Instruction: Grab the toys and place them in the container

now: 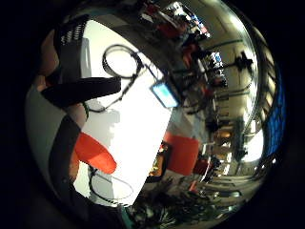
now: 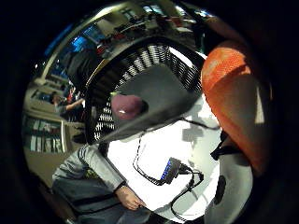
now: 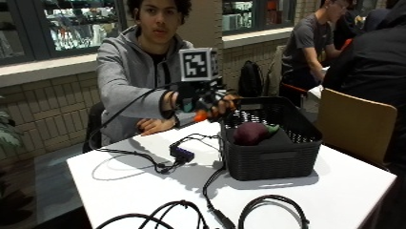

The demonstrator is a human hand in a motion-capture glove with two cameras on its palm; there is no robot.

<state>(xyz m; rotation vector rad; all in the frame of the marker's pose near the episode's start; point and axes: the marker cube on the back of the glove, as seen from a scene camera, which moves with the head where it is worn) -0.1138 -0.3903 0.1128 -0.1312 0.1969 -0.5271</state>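
Loose black cables [image 3: 209,210] lay along the table's [image 3: 355,191] near edge. Behind them the black container [image 3: 269,143] stood toward the right side, a purple toy [image 3: 248,133] already inside. Beyond, near the far edge, the gloved right hand [image 3: 206,102] hung beside the container's far-left rim, fingers curled round an orange toy [image 3: 200,116]. I'd carry it over the opening, clear of the rim, before letting go.

Orange toy [image 3: 201,115] gripped in gloved right hand [image 3: 204,102], raised beside rim of black basket [image 3: 273,150] on white table [image 3: 126,191]; purple toy [image 3: 249,133] seen inside basket
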